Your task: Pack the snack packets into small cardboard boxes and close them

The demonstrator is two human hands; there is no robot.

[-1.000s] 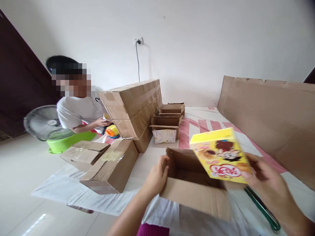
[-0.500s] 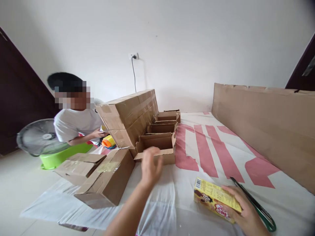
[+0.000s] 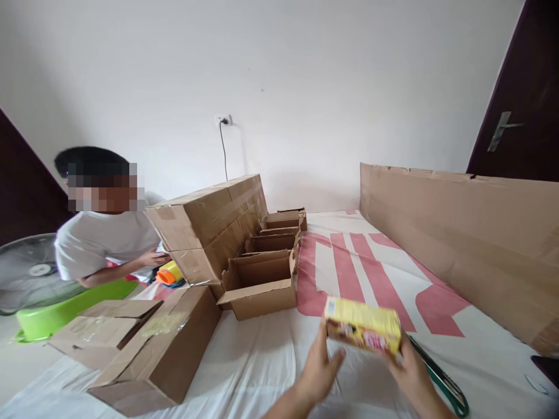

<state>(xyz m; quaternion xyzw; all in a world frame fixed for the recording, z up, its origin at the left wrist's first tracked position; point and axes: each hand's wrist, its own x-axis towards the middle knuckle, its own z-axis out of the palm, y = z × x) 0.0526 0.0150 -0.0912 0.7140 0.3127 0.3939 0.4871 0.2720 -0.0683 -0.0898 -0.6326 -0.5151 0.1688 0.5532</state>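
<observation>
A yellow printed food carton [image 3: 363,326] is held up above the cloth in front of me. My right hand [image 3: 408,364] is closed around its right end, thumb on the near side. At the left end is my left hand [image 3: 321,366], its fingers against and partly behind the carton and the thumb just below it. Beside my right hand, a green-handled tool with a long dark blade [image 3: 439,372] lies on the cloth. Left of the carton stands an open cardboard box [image 3: 264,298], the nearest of several in a row.
Stacked cardboard boxes [image 3: 218,224] form a wall left of the row. Two closed cartons [image 3: 170,355] lie at the near left. A tall cardboard panel [image 3: 458,244] stands right. Across the stack is a person [image 3: 107,244] beside a fan [image 3: 26,273] and a green basin [image 3: 65,311].
My left hand has come away from the nearest open box, moving right and down to the carton. My right hand has lifted the carton and shifted it left. The view has turned slightly.
</observation>
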